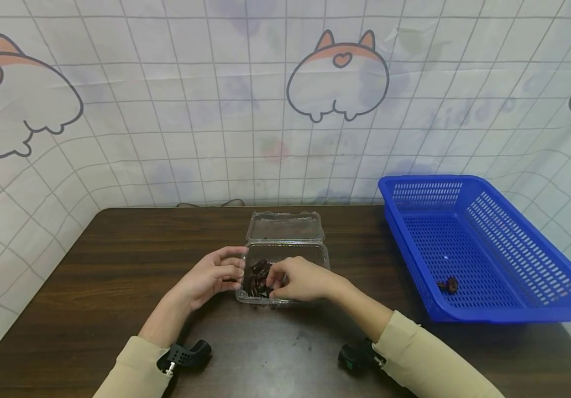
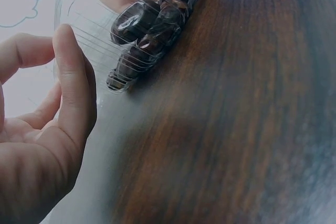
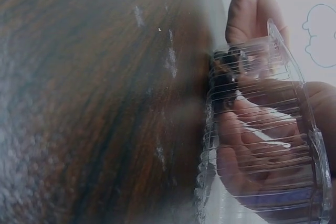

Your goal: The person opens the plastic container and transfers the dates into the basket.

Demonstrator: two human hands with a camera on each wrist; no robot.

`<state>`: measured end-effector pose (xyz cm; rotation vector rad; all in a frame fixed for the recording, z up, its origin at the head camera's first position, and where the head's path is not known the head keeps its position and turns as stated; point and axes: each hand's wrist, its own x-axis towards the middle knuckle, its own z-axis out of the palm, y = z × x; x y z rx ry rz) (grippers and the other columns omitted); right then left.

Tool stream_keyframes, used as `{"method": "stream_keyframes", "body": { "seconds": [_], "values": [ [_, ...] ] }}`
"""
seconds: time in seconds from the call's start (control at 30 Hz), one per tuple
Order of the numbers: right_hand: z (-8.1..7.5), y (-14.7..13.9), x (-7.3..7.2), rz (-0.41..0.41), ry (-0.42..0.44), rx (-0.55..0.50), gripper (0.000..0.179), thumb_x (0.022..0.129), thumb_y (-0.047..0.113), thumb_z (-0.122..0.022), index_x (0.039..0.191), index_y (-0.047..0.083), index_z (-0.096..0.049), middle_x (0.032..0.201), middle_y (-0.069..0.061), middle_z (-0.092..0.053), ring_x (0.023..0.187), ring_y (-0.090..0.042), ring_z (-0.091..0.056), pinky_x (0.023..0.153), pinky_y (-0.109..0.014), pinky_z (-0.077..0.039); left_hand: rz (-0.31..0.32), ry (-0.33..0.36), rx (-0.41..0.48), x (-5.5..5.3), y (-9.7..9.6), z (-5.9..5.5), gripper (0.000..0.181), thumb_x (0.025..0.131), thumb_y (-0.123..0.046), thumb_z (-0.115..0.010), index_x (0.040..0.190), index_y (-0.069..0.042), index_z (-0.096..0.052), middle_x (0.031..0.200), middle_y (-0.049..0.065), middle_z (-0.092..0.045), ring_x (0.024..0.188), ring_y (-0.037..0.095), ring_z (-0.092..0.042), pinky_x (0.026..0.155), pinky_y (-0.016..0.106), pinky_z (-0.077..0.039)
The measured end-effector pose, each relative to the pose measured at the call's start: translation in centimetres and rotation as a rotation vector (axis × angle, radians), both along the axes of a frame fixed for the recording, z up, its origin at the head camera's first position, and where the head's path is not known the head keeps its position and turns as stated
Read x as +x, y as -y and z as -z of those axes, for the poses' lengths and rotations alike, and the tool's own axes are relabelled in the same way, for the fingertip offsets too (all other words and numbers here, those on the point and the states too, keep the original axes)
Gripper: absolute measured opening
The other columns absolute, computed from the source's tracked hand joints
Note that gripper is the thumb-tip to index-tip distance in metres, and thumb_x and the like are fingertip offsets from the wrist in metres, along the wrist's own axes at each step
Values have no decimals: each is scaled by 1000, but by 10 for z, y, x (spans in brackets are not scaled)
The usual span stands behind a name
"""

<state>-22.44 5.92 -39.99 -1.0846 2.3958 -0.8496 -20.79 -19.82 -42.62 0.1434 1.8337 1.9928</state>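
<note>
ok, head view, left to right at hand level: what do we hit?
Left hand → dark pieces → right hand → blue basket. Clear container left out: both hands overlap it.

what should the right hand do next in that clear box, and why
Probably pinch one dark piece and lift it slightly: the right hand reaches into the clear box right at the dark pieces, the left hand is at its side, and the lid is open. Whether a piece is pinched now, I can't tell.
</note>
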Motion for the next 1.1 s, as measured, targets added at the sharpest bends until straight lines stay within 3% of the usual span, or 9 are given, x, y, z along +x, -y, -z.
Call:
{"method": "stream_keyframes", "body": {
  "seconds": [0.7, 1.1],
  "values": [
    [-4, -1, 1, 25, -1, -13, 19, 87, 9, -81, 98, 10, -66, 86, 3, -66, 75, -10, -61, 66, -27, -51, -1, -16, 6, 1, -1, 0, 57, 98, -1, -61, 150, 2, -38, 112, 11, -57, 84, 14, -63, 77, 30, -58],
    [-20, -12, 1, 60, 14, -94, 22, 91, 12, -78, 110, 9, -70, 91, 3, -68, 82, -15, -66, 70, -32, -54, -14, -3, 9, 1, -2, 0, 58, 97, 0, -62, 150, 1, -39, 111, 11, -57, 83, 14, -63, 76, 30, -59]
  ]
}}
